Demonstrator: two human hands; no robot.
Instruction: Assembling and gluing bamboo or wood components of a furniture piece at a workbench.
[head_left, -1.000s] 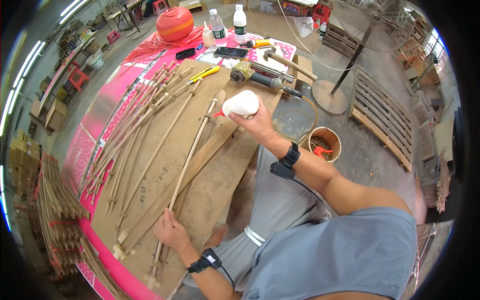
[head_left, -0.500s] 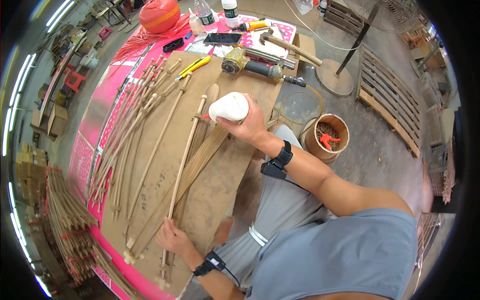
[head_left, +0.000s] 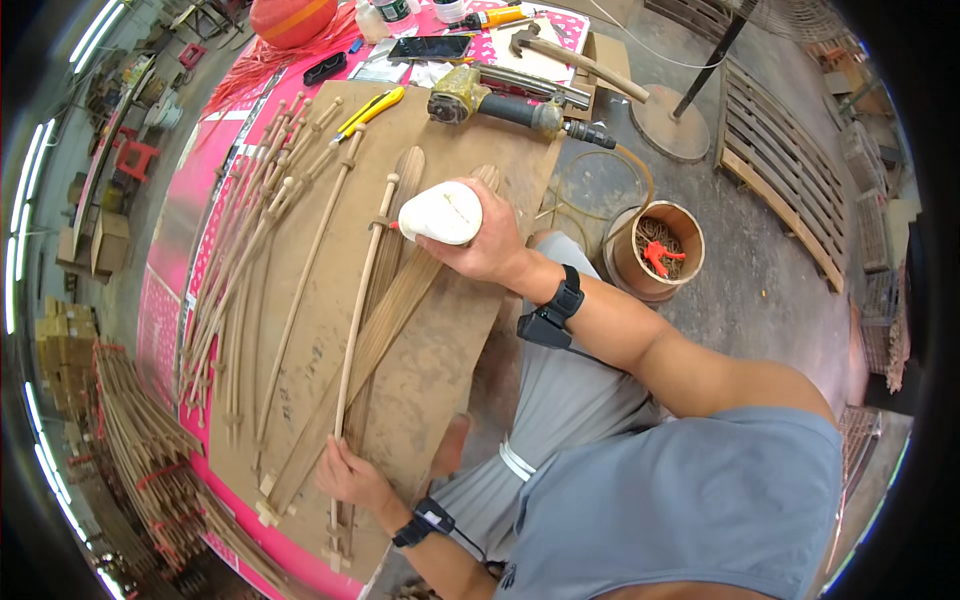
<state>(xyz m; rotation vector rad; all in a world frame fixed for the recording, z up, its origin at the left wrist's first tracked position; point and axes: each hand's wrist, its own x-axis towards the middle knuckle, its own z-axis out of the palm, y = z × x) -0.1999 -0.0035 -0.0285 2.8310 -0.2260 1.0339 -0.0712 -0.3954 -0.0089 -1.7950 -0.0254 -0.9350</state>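
While the right hand (head_left: 485,245) grips a white, rounded plastic bottle (head_left: 442,212), the left hand (head_left: 352,472) pinches a thin, pale wooden rod (head_left: 358,320) between thumb and fingers, low on its length. Bottle tilted, its small red nozzle (head_left: 395,226) pointing at a short brown wooden crosspiece (head_left: 380,222) just below the rod's ball end; whether nozzle and crosspiece touch, cannot tell.

Rod runs lengthwise above a brown cardboard sheet (head_left: 425,370), near the worktop edge beside the person. Flat, striped brown wooden slats (head_left: 405,308) lie under and beside it, crossing at a slant. Toward the worktop's left edge, a loose spread of similar pale wooden rods (head_left: 240,265), ball ends toward the far edge. The worktop (head_left: 182,228) shows bright pink there.

Near the far end of the cardboard: a yellow utility knife (head_left: 372,108) and a worn yellow-and-dark power tool (head_left: 500,108), hose trailing off the side. Beyond, toward the far right corner, a claw hammer with wooden handle (head_left: 585,68). On the floor past the person's side of the worktop, a round wooden bucket (head_left: 624,260) holding a bright red object (head_left: 658,256).
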